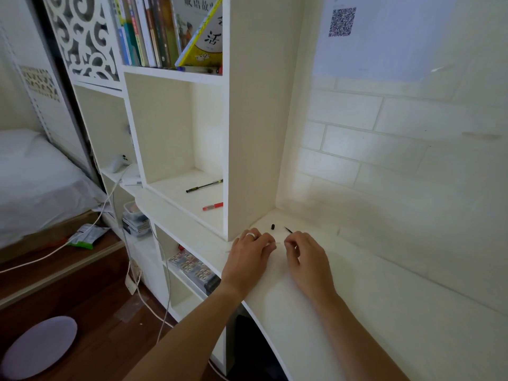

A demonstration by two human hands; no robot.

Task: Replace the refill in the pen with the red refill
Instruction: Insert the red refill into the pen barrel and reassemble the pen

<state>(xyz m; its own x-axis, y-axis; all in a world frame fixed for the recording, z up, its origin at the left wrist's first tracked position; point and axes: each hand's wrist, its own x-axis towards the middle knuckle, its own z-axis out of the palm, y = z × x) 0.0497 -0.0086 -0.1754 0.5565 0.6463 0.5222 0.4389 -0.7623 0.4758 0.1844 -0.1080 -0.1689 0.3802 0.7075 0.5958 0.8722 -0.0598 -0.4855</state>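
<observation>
Both forearms reach in over the white tabletop [357, 284], and the left hand [248, 255] and right hand [306, 257] are each pinching one end of a thin clear piece between them, probably the pen barrel, hard to tell. Just past them lie a small black cap [273, 226] and a dark pen tip [288, 230], so I'd say it's the take-apart stage. The red pen [213, 206] sits further back on the shelf, near a black pen [204, 186]; next it needs fetching for its refill.

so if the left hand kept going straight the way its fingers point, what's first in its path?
Likely the small black cap on the desk, just past the left hand; beyond that, the wall corner. Depth is hard to judge from this one view.
</observation>
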